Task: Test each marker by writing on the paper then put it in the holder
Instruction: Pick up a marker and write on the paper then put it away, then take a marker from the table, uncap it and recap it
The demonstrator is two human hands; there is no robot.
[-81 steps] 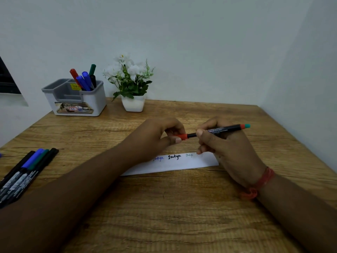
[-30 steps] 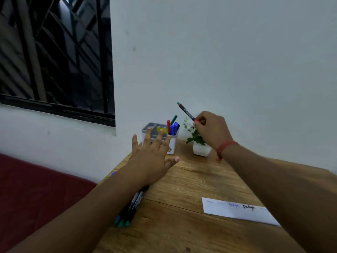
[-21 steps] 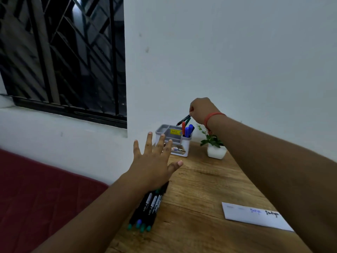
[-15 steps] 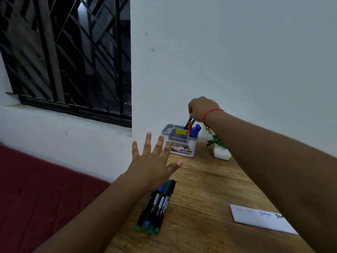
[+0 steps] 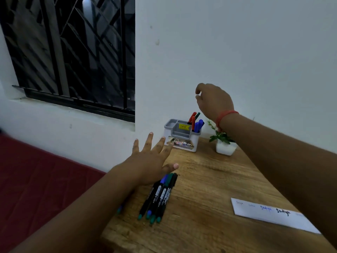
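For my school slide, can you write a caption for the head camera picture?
Right hand empty above the marker holder; left hand open over the markers on the table.

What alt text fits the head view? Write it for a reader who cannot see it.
A person's right hand hangs empty above a grey holder of markers, while the open left hand hovers over loose markers on a wooden table. A paper strip with test writing lies at right.
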